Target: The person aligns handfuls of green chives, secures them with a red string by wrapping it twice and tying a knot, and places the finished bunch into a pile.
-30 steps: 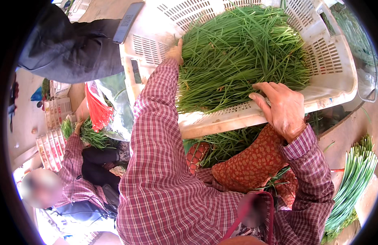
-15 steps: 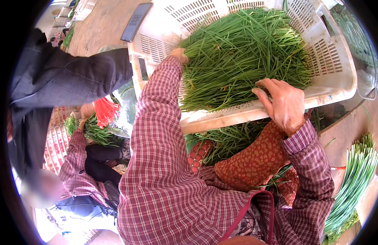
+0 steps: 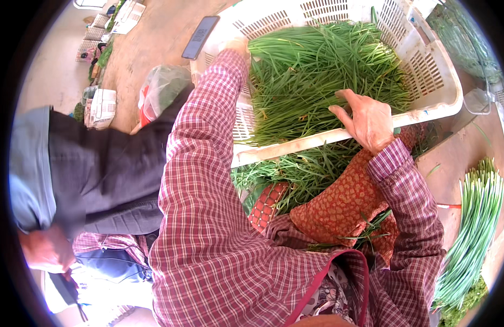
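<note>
Changes since half a second ago: the white crate sits a little lower and further right in view; the person in the dark jacket has come closer in on the left and now covers the red bundle seen there before; both of the wearer's hands remain at the crate.

Item 1. White plastic crate (image 3: 426,71), perforated walls, tilted, raised above the lap. It holds a thick heap of green chives (image 3: 317,71) lying lengthwise, tips toward the far wall.

Item 2. Left hand (image 3: 238,46), at the crate's far left corner. Only a small part shows past the checked sleeve (image 3: 208,163); it lies against the rim, beside the chives. Whether its fingers are closed on the rim cannot be told.

Item 3. Right hand (image 3: 369,120), at the near rim, right of centre. Palm down, fingers curled over the rim edge and gripping it, knuckles touching the near ends of the chives. The two hands are well apart, at opposite sides of the crate, with the chives between them.

Item 4. More loose chives (image 3: 301,171), under the crate's near edge, above a red patterned cloth (image 3: 344,207) on the lap.

Item 5. Trimmed chive bundle (image 3: 475,234), pale stems uppermost, lying at far right, apart from both hands.

Item 6. Dark phone (image 3: 200,36), on the ground just left of the crate.

Item 7. Person in dark jacket (image 3: 105,174), bent over at left; clear plastic bag (image 3: 162,90) behind.
</note>
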### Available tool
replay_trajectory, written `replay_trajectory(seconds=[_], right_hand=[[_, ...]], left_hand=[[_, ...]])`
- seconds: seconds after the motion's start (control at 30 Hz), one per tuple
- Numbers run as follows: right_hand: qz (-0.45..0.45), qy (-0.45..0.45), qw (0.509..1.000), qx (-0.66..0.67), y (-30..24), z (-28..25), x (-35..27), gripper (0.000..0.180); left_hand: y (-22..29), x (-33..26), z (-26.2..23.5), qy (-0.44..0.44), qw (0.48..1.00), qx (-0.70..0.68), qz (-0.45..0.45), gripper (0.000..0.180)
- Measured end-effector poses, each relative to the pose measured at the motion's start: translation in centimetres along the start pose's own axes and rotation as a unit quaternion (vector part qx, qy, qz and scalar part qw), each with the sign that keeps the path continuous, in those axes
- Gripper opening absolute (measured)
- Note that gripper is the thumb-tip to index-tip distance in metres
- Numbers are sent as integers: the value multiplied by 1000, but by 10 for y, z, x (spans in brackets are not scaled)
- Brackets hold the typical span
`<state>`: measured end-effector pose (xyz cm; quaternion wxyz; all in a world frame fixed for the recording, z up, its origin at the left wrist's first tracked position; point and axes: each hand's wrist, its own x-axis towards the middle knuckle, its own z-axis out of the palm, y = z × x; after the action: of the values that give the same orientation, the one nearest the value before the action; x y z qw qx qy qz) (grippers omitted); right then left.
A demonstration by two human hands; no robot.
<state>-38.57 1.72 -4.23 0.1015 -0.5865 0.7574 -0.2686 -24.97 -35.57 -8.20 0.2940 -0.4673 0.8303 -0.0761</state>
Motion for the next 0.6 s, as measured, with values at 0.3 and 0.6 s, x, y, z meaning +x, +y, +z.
replay_trajectory(seconds=[0.3,0.6], right_hand=[[-22,178,983,42,11,10,21,87],[-54,230,960,151,-72,-68,67,107]], left_hand=[[26,-105,-135,132,975,172,47,33],[80,-282,-214,233,913,265,206,42]])
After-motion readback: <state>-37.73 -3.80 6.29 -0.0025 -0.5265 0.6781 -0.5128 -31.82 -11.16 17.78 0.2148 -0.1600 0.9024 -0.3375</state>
